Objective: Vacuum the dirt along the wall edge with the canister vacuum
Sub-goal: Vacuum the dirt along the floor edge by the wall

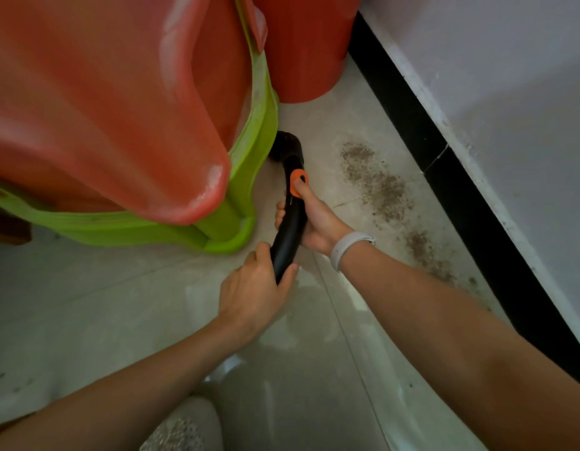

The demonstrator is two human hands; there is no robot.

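Floor [126, 307]: pale tiles with thin joints, filling the lower and middle field; wall [516, 92]: pale, running diagonally down the right side, with a black skirting strip [412, 125] at its foot.

Stacked plastic chairs [103, 102]: red seat nested over a green one [249, 177], upper left, legs standing on the floor; red bin [304, 50]: round, at the top, near the skirting.

Dirt [379, 187]: dark granular band on the floor just beside the skirting, running parallel to the wall, from mid-frame down toward the lower right.

Vacuum hose handle [290, 229]: black curved tube with an orange slider [297, 183]; long axis near-vertical in the frame, bending left at the far end; round brush nozzle [287, 148] pointing away from the person, down at the floor just beside the green chair leg, apart from the dirt and left of it.

Hands: right hand [314, 222] wrapped around the mid-handle, thumb resting at the orange slider, pale band [347, 249] on the wrist; left hand [252, 288] gripping the near end of the tube.
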